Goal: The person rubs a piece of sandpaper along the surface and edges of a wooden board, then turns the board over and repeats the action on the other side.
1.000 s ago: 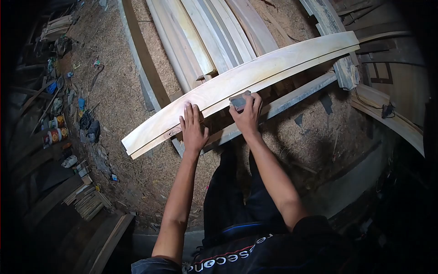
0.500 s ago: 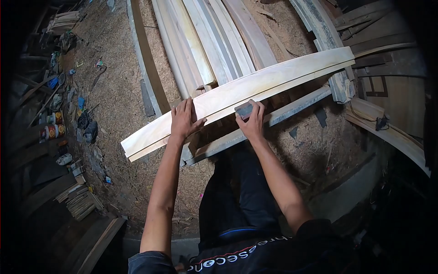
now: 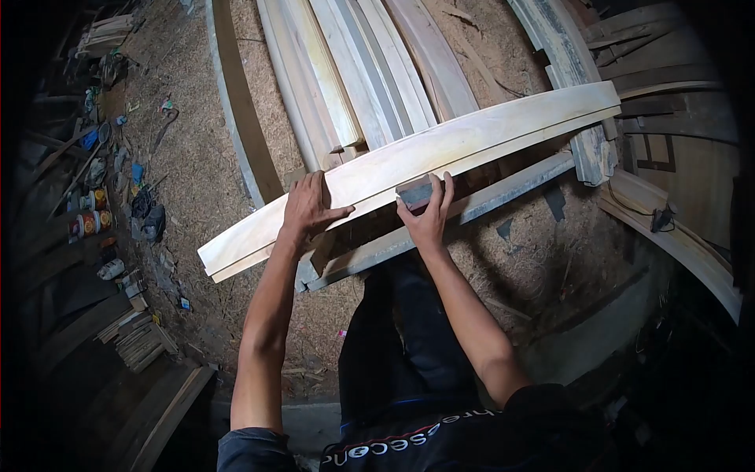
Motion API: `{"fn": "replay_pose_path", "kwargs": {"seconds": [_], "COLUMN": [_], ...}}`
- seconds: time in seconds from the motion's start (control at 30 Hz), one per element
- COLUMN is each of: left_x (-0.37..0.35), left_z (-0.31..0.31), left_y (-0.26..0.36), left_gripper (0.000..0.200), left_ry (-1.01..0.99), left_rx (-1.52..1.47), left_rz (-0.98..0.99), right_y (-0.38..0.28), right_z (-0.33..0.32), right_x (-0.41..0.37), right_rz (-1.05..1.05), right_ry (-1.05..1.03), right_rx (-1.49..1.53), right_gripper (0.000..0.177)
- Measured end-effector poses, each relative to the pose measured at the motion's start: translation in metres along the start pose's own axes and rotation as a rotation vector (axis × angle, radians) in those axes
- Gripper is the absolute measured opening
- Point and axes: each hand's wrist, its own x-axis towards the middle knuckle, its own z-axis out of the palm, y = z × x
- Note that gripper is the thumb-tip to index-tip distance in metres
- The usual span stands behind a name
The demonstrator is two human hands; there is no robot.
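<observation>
A long pale wooden board (image 3: 487, 141) with a step cut along its near edge lies slantwise in front of me. My left hand (image 3: 308, 208) grips it left of the middle, fingers over the top face and thumb along the near edge. My right hand (image 3: 427, 219) holds a small dark block (image 3: 414, 195), possibly a sanding block, against the stepped edge near the middle. Thumb and fingers pinch the block from its two sides. The block's underside is hidden.
Several planed planks (image 3: 370, 71) lie lengthwise beyond the board. A grey support beam (image 3: 472, 208) runs beneath it, and a worn timber (image 3: 586, 149) stands under its right end. Wood shavings (image 3: 181, 157) cover the ground. Clutter and paint cans (image 3: 94, 224) line the left side.
My right hand and the dark block have shifted slightly left, with the fingers spread a little wider around it. The left hand stays on the board, and the view has turned slightly.
</observation>
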Motion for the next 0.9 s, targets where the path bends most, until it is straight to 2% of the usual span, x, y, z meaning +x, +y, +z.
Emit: {"fn": "replay_pose_path", "kwargs": {"seconds": [0.13, 0.23, 0.3, 0.33, 0.5, 0.6, 0.73, 0.83, 0.9], "left_x": [0.002, 0.008, 0.019, 0.024, 0.051, 0.065, 0.065, 0.056, 0.044], "left_z": [0.003, -0.001, 0.001, 0.007, 0.002, 0.009, 0.002, 0.000, 0.002], "left_y": [0.001, 0.012, 0.020, 0.023, 0.050, 0.063, 0.074, 0.070, 0.056], "left_gripper": [0.116, 0.116, 0.112, 0.108, 0.103, 0.107, 0.110, 0.109, 0.102], "left_ry": [0.089, 0.013, 0.044, 0.141, 0.093, 0.191, 0.088, 0.094, 0.191], "left_rx": [-0.016, -0.040, -0.092, -0.116, -0.124, -0.091, -0.174, -0.176, -0.159], "left_rz": [0.018, -0.025, 0.000, 0.064, 0.061, 0.106, 0.055, 0.041, 0.125], "right_y": [0.002, 0.004, 0.010, 0.014, 0.033, 0.040, 0.042, 0.031, 0.022], "right_z": [-0.004, -0.007, -0.012, -0.015, -0.036, -0.043, -0.045, -0.040, -0.036], "right_x": [0.005, 0.013, 0.021, 0.027, 0.056, 0.067, 0.068, 0.059, 0.056], "right_rz": [-0.001, 0.016, 0.020, 0.013, -0.018, -0.009, 0.040, 0.054, 0.092], "right_ry": [0.012, 0.034, 0.044, 0.058, 0.081, 0.092, 0.080, 0.097, 0.111], "right_rx": [0.005, -0.019, -0.031, -0.066, -0.123, -0.134, -0.145, -0.216, -0.289], "right_gripper": [0.090, 0.089, 0.088, 0.088, 0.085, 0.084, 0.085, 0.084, 0.080]}}
